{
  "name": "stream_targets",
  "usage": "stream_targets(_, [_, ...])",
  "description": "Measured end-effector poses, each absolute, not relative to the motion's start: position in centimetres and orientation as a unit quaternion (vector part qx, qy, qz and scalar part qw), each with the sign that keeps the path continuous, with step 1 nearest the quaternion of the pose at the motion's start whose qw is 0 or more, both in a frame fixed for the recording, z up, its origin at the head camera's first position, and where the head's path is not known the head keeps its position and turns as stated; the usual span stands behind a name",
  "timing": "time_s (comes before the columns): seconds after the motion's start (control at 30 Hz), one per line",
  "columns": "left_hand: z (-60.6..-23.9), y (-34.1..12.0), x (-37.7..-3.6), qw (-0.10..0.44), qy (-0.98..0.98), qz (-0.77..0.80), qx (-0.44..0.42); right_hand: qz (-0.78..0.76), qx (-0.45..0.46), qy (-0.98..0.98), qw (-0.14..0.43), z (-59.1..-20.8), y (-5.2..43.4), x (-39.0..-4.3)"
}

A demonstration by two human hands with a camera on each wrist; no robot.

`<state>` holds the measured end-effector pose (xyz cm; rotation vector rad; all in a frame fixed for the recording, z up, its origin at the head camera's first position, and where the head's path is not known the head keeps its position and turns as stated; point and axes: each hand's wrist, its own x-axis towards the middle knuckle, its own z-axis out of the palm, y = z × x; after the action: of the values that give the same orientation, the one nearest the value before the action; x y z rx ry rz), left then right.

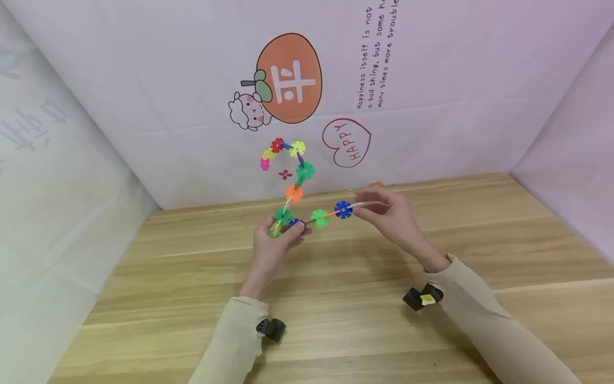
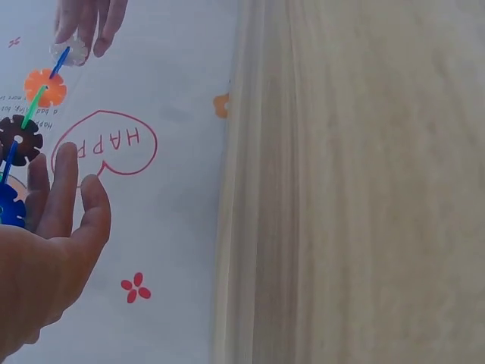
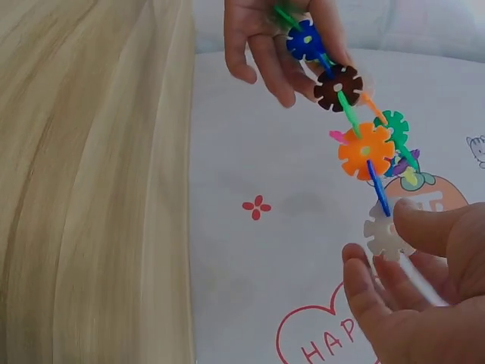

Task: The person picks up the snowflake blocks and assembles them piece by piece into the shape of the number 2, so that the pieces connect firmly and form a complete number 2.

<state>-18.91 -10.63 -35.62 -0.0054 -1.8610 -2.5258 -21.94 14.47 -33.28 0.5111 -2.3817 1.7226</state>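
Over the surface [image 1: 336,298], left hand [image 1: 275,245] grips the chain [image 1: 307,213] at its 7 o'clock end, right hand [image 1: 390,213] pinches its 3 o'clock tip — light, bendy, probably pops apart, so hold discs.

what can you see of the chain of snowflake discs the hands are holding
The chain of snowflake discs looks like thin, bright plastic: notched round pieces in red, yellow, pink, green, orange, blue, brown and white, slotted edge to face. It is held above the wooden table, not resting on it. One arm curls upward in front of the wall; another runs sideways. The left hand grips its lower end, and the right hand pinches the white end disc.
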Motion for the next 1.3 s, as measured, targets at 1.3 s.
stream_targets(1.3, [-35.9, -10.4, -18.9, 0.018, -0.575, -0.816, -0.054, 0.815, 0.069, -0.566, -0.104, -33.2, 12.8, -20.5])
